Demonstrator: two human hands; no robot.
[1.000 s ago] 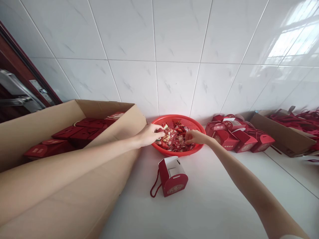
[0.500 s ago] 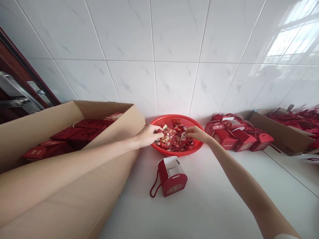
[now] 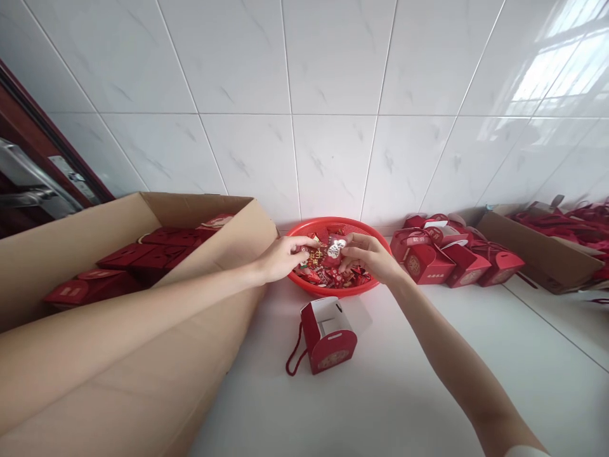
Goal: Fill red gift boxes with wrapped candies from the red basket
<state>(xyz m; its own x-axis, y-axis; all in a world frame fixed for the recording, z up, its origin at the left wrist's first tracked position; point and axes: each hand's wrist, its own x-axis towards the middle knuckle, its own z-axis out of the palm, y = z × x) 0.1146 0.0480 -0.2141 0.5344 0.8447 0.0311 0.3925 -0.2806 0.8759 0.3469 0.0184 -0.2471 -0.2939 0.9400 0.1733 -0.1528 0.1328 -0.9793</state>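
Over the red plastic basket [image 3: 333, 293], my left hand [image 3: 285, 258] is closed on red and gold candy packets [image 3: 316, 257] at the left side. Opposite it, my right hand [image 3: 368, 257] pinches a small red packet with a white patch [image 3: 337, 247]. More red wrapped candies [image 3: 328, 277] lie in the basket beneath both hands. Just in front of the basket, a red gift box [image 3: 333, 349] stands open at the top, its white inside showing and a red cord handle [image 3: 295, 358] hanging at its left.
A large cardboard box [image 3: 209, 336] holding closed red boxes [image 3: 128, 257] takes up the left. Several red gift boxes [image 3: 431, 263] are grouped to the right of the basket, beside another cardboard box [image 3: 537, 257] with red items. A tiled wall [image 3: 333, 158] rises behind.
My right hand has moved slightly left, toward my left hand, and the white-patched packet is now raised between its fingers. The open gift box has stayed in place.
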